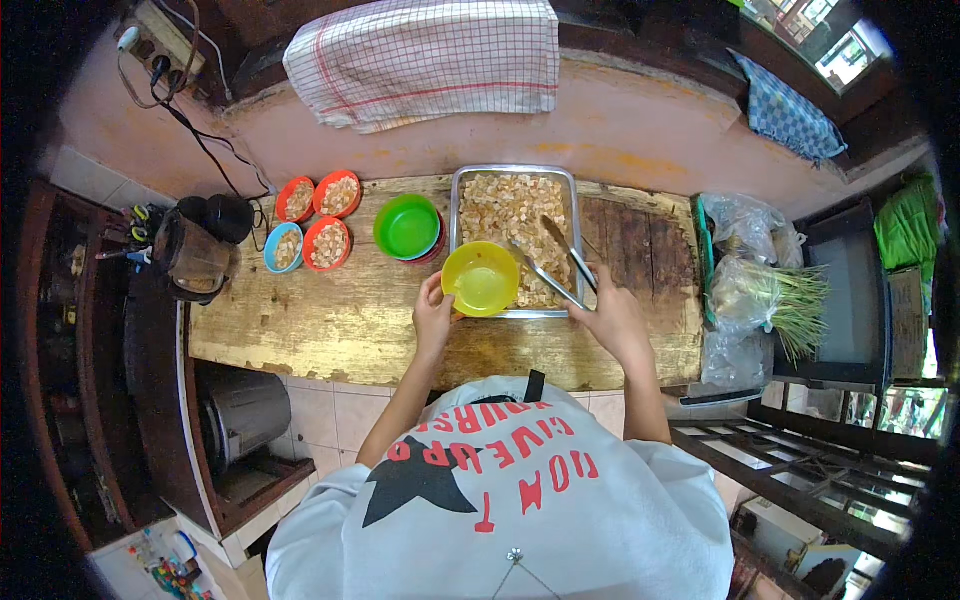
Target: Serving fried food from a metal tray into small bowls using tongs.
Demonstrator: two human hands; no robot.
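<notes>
My left hand [434,319] grips the rim of a yellow plastic bowl [481,280], which has no food in it and overlaps the tray's near left corner. With my right hand [611,315] I hold metal tongs [545,279], their two arms spread over the tray. Small pale cut pieces of food [510,202] fill the rectangular metal tray [577,225]; their exact kind is unclear. Left of the tray stands a stack of bowls with a green bowl [406,226] on top. Farther left, three orange bowls [328,243] and a blue bowl [284,248] hold similar pieces.
The worn wooden table [337,322] runs along a wall. A blender [196,251] stands at its left end, below cords from a power strip [161,49]. At the right end are plastic bags and green stalks [799,307]. A checked towel [427,67] hangs behind.
</notes>
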